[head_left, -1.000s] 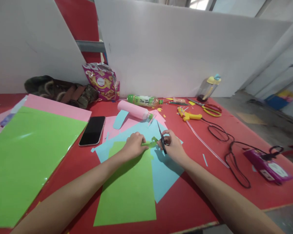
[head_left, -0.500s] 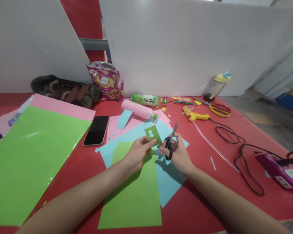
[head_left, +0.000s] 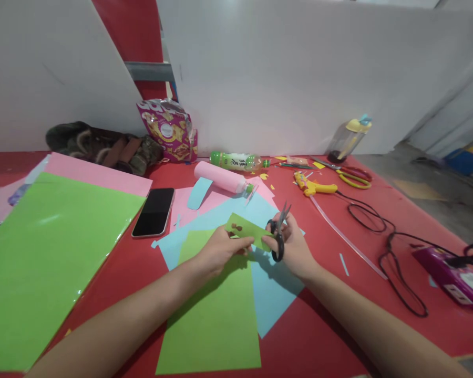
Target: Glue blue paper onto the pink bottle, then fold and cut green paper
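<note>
My left hand (head_left: 224, 247) pinches a small green piece of paper (head_left: 247, 228) with a cut-out hole near its left end. In my right hand (head_left: 294, 244) is a pair of black-handled scissors (head_left: 278, 236), blades pointing up and slightly apart. The thumb of that hand also touches the right end of the green piece. Below both hands lies a larger green sheet (head_left: 213, 325), on top of light blue paper (head_left: 278, 294). Just beyond them rests a bottle wrapped in pink paper (head_left: 220, 177), with a loose blue strip (head_left: 199, 193) leaning on it.
A phone (head_left: 153, 212) and green sheets in a plastic sleeve (head_left: 63, 262) lie left. At the back are a snack bag (head_left: 167, 128) and a green-labelled bottle (head_left: 236, 161). To the right are a yellow glue gun (head_left: 315, 186), its cord, and a purple power strip (head_left: 453, 278).
The green piece has turned from upright to lying lengthwise between my hands. My right thumb now meets its right end, and the scissors have shifted slightly right and down.
</note>
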The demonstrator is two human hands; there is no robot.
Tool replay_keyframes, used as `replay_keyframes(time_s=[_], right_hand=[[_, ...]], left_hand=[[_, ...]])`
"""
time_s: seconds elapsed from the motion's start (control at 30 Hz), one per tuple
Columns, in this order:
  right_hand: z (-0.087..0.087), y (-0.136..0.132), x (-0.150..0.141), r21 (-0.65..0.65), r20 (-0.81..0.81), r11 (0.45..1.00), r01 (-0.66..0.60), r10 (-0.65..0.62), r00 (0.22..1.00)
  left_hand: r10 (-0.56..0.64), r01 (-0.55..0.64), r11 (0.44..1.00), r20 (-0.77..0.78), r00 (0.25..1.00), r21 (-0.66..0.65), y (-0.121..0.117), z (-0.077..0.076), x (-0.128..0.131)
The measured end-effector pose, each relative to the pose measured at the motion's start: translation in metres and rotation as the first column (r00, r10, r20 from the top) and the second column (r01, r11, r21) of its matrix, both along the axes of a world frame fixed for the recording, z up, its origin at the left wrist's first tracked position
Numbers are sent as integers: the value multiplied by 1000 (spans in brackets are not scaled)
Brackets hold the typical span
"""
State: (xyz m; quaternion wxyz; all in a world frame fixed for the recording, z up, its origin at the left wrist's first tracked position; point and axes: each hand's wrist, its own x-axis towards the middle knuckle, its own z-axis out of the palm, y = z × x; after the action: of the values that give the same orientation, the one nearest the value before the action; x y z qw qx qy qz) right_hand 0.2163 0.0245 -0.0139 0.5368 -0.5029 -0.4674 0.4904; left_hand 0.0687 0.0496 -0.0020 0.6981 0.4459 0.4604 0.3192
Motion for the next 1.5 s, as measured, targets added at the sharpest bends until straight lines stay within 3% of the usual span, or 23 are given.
replay_keyframes(time_s=[0.03,0.17,0.3,0.43,0.53,0.67,0.8,0.87,0.93,1.07,1.27,1.37,1.5], right_hand=[[0,1,1,-7,2,1000,-15,15,1000],[2,3,5,-38,22,996,-83,83,996],[3,4,7,-39,49,990,-138,140,989],[3,3,7,-47,67,980,-192,195,978],[3,2,5,-62,67,975,-215,219,973],[3,2,4,-49,46,989,-137,139,989],[5,-1,3,-42,11,994,-104,105,994],[7,-6,-1,-57,17,982,-179,181,983],[9,-12,-5,-96,28,953,-289,292,956],[12,-24,-14,-158,52,886,-436,448,893],[12,-28,-17,-161,17,873,-460,468,883],[12,-28,-17,-171,-48,855,-489,488,871],[12,-29,-18,-175,-84,871,-460,452,888]], left_hand=[[-66,69,996,-53,996,59,3,1,-4],[-86,163,942,-262,961,292,22,8,-22],[-310,453,858,-460,832,241,35,16,-35],[-368,554,782,-505,781,286,34,21,-37],[-421,593,762,-496,760,262,29,20,-36],[-312,532,799,-565,764,279,29,18,-35],[-48,196,912,-382,923,359,34,23,-39],[80,13,927,-232,969,374,36,28,-41],[141,-82,926,-135,981,369,34,33,-41],[78,-19,929,-144,987,371,24,40,-37],[-17,135,906,-283,959,402,11,49,-34],[-10,142,898,-302,953,417,7,50,-33],[-4,138,895,-302,953,425,4,49,-31]])
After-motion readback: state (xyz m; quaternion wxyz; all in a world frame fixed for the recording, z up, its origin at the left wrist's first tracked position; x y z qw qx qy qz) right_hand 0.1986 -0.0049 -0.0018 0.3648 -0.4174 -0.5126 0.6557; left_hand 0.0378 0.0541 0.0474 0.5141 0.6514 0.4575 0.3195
